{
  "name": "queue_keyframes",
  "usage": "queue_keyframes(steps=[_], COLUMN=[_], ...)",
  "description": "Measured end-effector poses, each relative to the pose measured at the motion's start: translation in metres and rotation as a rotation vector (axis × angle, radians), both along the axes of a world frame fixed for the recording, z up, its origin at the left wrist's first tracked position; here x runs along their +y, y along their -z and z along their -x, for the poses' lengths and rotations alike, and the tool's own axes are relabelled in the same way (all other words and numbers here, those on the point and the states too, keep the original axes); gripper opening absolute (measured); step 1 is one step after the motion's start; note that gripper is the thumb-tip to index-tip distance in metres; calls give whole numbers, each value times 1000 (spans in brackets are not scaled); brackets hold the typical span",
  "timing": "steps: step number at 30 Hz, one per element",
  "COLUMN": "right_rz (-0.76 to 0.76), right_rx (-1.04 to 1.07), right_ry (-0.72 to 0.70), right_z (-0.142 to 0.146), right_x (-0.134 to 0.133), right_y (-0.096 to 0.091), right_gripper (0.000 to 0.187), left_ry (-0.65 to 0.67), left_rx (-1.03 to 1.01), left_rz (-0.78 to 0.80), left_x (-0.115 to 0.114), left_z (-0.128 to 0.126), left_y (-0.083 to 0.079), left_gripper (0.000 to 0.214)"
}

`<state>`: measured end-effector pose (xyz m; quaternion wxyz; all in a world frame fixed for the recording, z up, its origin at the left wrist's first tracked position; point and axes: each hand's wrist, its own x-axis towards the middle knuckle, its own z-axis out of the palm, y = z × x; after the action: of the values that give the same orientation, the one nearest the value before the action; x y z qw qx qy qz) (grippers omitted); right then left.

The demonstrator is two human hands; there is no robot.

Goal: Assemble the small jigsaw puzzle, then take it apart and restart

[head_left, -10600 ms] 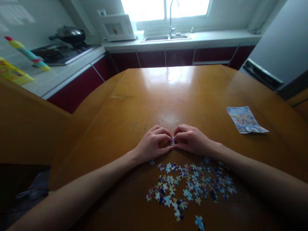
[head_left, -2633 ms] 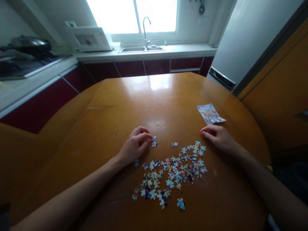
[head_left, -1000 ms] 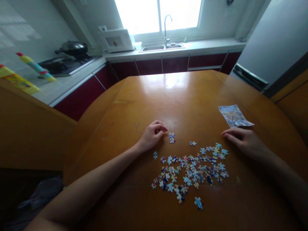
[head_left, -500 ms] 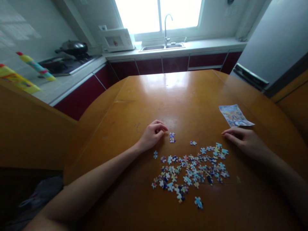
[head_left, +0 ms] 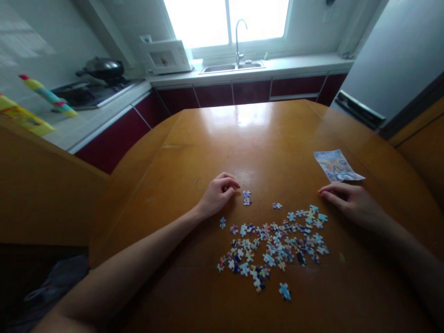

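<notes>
My left hand (head_left: 220,194) rests on the table with its fingers loosely bent and nothing in it. Just right of its fingertips lies a small joined cluster of puzzle pieces (head_left: 247,198). On the right, my right hand (head_left: 347,201) also rests on the wood, fingers loosely extended and empty. Between my forearms spreads a loose pile of jigsaw pieces (head_left: 274,245), many blue and white, some overlapping. Apart from it lie a pair of pieces (head_left: 277,206), a single piece (head_left: 222,222) near my left wrist, and a blue piece (head_left: 285,291) at the front.
A creased printed picture sheet (head_left: 338,165) lies beyond my right hand on the wooden table (head_left: 208,143). Behind stand a counter with a sink (head_left: 232,67), a microwave (head_left: 166,57), and a stove with a pan (head_left: 104,70). Bottles (head_left: 48,96) stand at left; a fridge (head_left: 391,60) at right.
The whole view has shifted very slightly. Both hands and the puzzle pieces keep their places on the table.
</notes>
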<state>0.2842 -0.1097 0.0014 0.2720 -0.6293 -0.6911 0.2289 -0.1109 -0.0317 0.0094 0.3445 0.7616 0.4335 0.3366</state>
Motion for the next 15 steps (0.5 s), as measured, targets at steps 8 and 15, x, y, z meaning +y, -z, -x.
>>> queue_keyframes(steps=[8,15], right_rz=[11,6], right_rx=[15,8], right_ry=[7,10], right_z=[3,2], right_x=[-1,-1], right_y=[-3,-3], right_gripper=[26,27], left_ry=[-2,-4], left_rx=[10,13], left_rz=[-13,-17], left_x=[0,0], left_z=[0,0], left_y=[-2,-2], left_gripper=[19,20])
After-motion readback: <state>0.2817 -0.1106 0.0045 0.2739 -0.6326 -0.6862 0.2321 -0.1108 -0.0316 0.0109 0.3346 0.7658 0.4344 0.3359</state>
